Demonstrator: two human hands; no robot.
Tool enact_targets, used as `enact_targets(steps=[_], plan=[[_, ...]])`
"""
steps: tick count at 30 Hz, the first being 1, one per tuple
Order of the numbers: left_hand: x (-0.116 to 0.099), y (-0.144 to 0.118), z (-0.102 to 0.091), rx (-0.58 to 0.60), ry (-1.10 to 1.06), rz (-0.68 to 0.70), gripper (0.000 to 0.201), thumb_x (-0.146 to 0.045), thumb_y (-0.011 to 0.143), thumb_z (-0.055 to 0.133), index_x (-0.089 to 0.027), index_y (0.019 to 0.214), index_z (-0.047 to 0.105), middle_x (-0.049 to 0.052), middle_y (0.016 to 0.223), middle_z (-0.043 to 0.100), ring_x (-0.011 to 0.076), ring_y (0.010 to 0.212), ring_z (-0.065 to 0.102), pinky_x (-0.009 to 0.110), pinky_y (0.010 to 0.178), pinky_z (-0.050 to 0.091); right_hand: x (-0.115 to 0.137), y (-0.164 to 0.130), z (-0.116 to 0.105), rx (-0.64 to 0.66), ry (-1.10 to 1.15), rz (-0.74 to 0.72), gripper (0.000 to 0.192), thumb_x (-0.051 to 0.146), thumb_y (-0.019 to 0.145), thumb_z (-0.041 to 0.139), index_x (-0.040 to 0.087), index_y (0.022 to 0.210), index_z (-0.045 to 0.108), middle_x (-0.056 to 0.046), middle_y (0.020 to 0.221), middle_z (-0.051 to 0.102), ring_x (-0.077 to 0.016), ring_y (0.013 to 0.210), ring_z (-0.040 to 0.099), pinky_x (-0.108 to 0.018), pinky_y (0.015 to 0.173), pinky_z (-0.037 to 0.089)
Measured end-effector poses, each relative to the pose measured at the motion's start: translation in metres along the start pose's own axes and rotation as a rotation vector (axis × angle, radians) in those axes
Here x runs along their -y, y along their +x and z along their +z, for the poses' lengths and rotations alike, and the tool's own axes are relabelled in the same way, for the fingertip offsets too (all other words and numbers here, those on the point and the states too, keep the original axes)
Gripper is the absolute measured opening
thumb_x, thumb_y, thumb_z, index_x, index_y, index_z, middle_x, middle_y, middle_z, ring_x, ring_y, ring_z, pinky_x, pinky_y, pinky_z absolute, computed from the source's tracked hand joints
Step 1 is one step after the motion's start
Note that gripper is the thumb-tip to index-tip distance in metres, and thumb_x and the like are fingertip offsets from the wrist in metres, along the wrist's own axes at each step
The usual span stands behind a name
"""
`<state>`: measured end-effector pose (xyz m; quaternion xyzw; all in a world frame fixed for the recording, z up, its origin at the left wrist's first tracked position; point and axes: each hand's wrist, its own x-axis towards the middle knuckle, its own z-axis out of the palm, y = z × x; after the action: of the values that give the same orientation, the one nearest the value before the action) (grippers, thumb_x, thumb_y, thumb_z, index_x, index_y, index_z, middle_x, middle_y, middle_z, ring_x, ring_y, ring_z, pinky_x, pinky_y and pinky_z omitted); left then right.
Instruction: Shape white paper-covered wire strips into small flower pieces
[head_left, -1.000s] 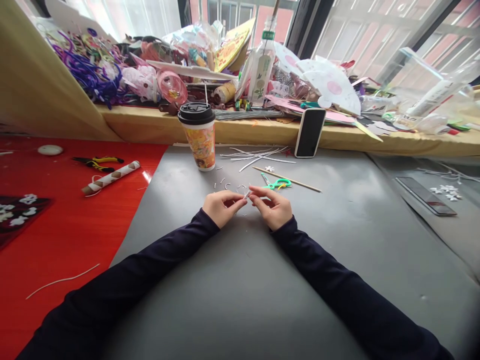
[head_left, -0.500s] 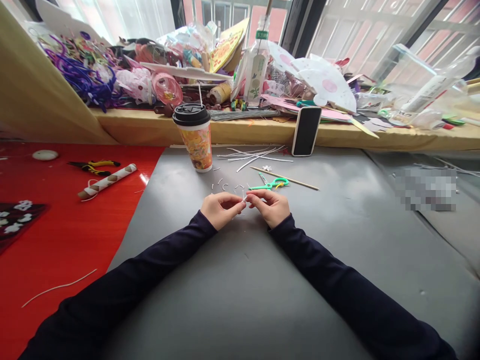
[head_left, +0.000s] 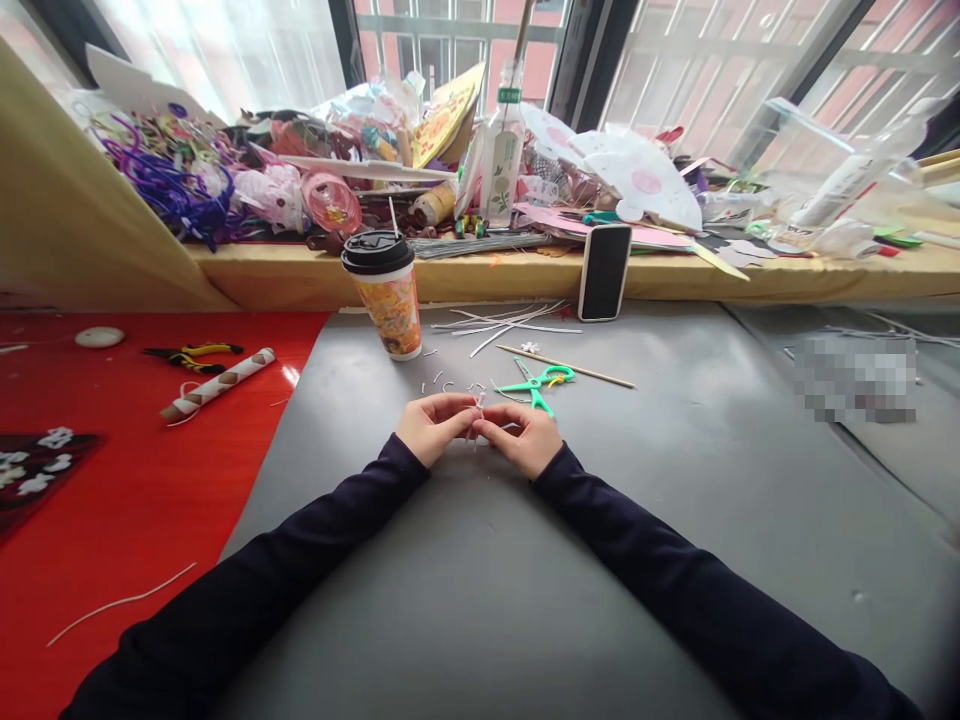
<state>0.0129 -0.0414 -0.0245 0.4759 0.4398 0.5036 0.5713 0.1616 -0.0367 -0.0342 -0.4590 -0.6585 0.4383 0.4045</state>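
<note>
My left hand [head_left: 431, 428] and my right hand [head_left: 517, 437] meet fingertip to fingertip over the grey mat [head_left: 675, 480], both pinching one small white paper piece [head_left: 478, 408] between them. Its exact shape is too small to tell. Several short white paper snippets [head_left: 450, 382] lie just beyond my fingers. Green scissors [head_left: 538, 381] rest on the mat right behind my right hand, beside a thin wooden stick [head_left: 570, 367].
A lidded paper cup [head_left: 384, 292] stands behind my left hand, with white paper strips [head_left: 510, 320] and a propped phone [head_left: 602, 272] to its right. The ledge [head_left: 487, 272] holds piled craft supplies. Pliers [head_left: 191, 353] and a paper roll [head_left: 217, 382] lie on the red surface [head_left: 112, 500].
My hands have drawn a little closer together and nearer to me, still pinching the white piece. The view has tilted slightly; the scissors sit a bit further left.
</note>
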Motion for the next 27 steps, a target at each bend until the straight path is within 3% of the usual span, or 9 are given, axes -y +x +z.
enact_targets(steps=[8, 18, 27], plan=[[0.0, 0.0, 0.0, 0.1, 0.066, 0.116, 0.03, -0.029, 0.065, 0.062, -0.01, 0.088, 0.056, 0.005, 0.066, 0.063, 0.0133, 0.056, 0.058, 0.028, 0.056, 0.048, -0.002, 0.0, -0.001, -0.043, 0.007, -0.059, 0.026, 0.041, 0.067, 0.058, 0.017, 0.077, 0.063, -0.004, 0.073, 0.064, -0.0139, 0.062, 0.059, -0.026, 0.056, 0.05], [0.0, -0.004, 0.002, 0.104, 0.158, 0.161, 0.022, -0.028, 0.069, 0.057, -0.013, 0.084, 0.051, 0.004, 0.067, 0.061, 0.0143, 0.058, 0.061, 0.028, 0.056, 0.05, 0.008, -0.004, 0.0, -0.125, -0.095, -0.138, 0.018, 0.034, 0.07, 0.054, 0.017, 0.072, 0.059, -0.002, 0.069, 0.061, -0.0128, 0.064, 0.057, -0.023, 0.054, 0.048], [0.003, -0.006, 0.004, 0.047, 0.307, 0.301, 0.013, -0.026, 0.071, 0.054, -0.014, 0.077, 0.05, 0.002, 0.065, 0.057, 0.0118, 0.06, 0.058, 0.026, 0.062, 0.049, 0.003, -0.003, 0.007, -0.13, 0.163, -0.047, 0.019, 0.035, 0.069, 0.055, 0.016, 0.072, 0.055, -0.001, 0.065, 0.059, -0.0122, 0.059, 0.058, -0.025, 0.053, 0.05]])
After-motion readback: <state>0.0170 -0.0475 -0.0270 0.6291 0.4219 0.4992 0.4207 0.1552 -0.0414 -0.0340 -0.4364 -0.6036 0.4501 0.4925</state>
